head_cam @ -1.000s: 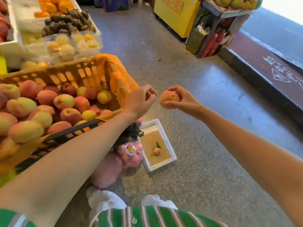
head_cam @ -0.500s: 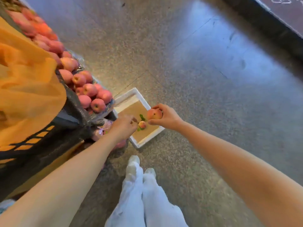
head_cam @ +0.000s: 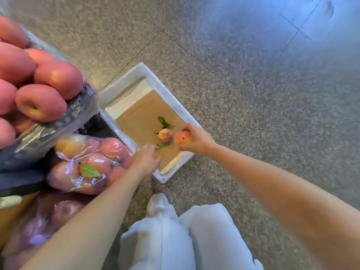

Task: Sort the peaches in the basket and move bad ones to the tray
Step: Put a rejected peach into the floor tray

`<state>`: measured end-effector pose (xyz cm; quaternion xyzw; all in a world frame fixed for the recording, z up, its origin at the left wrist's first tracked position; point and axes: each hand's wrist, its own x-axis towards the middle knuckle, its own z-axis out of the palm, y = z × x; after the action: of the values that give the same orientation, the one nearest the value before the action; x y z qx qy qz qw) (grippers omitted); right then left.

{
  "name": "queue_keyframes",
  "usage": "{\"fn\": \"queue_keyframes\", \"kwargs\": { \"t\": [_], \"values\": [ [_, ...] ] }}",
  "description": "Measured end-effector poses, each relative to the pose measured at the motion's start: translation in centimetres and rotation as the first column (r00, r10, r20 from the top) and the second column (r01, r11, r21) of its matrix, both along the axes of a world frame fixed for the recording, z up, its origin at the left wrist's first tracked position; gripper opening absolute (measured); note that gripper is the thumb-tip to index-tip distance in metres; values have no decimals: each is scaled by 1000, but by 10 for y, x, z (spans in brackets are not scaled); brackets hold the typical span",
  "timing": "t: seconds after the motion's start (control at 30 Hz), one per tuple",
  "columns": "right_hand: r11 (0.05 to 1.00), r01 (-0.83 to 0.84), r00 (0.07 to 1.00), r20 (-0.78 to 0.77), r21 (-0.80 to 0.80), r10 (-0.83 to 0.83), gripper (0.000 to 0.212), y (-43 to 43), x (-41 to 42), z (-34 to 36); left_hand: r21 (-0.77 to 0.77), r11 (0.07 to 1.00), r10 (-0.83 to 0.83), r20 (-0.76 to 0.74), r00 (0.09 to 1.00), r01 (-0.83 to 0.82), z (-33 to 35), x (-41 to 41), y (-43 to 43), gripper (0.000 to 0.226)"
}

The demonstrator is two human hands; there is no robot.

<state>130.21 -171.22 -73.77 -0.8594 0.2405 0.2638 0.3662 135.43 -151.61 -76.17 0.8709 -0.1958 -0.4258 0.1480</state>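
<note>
A white foam tray (head_cam: pixel 167 94) lined with brown cardboard lies on the floor. One small peach (head_cam: pixel 165 135) rests in it among a few green leaves. My right hand (head_cam: pixel 196 140) is shut on a second peach (head_cam: pixel 182 138), held low inside the tray right beside the first one. My left hand (head_cam: pixel 145 159) hovers over the tray's near left edge with loosely curled fingers and nothing in it. The basket is out of view.
Red-pink fruit under clear film (head_cam: pixel 39 88) fills the upper left. A tied plastic bag of peaches (head_cam: pixel 87 164) sits below it against the tray. My legs in light trousers (head_cam: pixel 175 236) stand just behind the tray. Speckled stone floor (head_cam: pixel 253 75) stretches right.
I have bent down from the basket to the floor tray. My right hand has lowered its peach into the tray beside the one lying there. My left hand has followed to the tray's edge.
</note>
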Motion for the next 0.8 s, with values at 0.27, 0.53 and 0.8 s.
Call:
{"fn": "queue_keyframes", "kwargs": {
  "t": [0.27,0.53,0.8],
  "values": [
    [989,-121,988,-102,-85,112,63,-10,15,-153,231,958,-182,21,983,172,-139,-4,4,57],
    [971,-193,970,-175,-144,167,64,-6,9,-206,284,936,-234,66,970,207,-163,-14,6,56],
    [995,-70,991,-116,-69,61,49,-11,1,-117,129,991,-27,-29,999,31,-82,-11,0,42]
  ]
}}
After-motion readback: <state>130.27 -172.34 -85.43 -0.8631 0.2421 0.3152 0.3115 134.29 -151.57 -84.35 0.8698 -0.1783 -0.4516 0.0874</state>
